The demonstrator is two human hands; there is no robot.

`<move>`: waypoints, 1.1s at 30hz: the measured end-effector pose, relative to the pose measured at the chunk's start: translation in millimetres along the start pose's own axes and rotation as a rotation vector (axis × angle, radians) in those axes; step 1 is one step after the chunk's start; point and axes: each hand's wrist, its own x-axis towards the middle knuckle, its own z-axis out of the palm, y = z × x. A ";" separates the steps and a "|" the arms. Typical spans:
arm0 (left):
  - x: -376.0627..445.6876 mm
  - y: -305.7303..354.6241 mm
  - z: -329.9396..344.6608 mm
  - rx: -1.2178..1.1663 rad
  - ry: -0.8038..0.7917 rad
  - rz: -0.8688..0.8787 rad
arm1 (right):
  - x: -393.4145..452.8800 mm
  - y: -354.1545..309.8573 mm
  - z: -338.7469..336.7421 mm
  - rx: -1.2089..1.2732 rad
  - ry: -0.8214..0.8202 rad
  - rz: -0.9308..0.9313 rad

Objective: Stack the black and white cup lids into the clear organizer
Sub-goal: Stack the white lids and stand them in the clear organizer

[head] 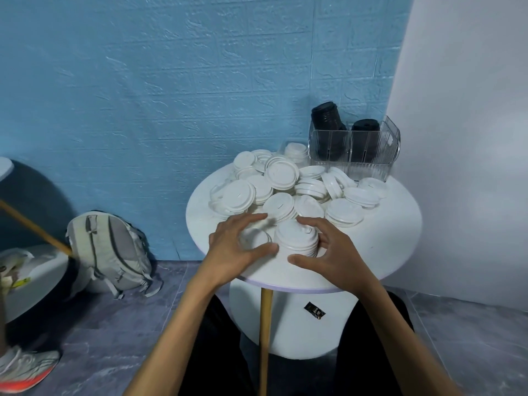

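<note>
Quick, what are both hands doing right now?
Left hand: holds a white lid, blurred.
Right hand: fingers curled round a short stack of white lids.

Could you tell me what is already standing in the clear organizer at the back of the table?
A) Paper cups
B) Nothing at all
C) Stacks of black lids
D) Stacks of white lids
C: two dark stacks of black lids rise out of the clear organizer, while the white lids lie loose on the table.
</note>
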 end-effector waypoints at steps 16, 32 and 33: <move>11.5 10.4 -8.9 -0.354 0.148 -0.033 | -1.0 -0.6 -0.5 0.008 -0.008 0.016; 24.4 41.4 29.4 -0.281 -0.138 0.144 | 0.4 -2.1 -0.6 0.094 -0.036 0.065; 23.1 39.8 30.0 -0.287 -0.135 0.138 | 0.2 -3.0 -0.1 0.084 -0.032 0.060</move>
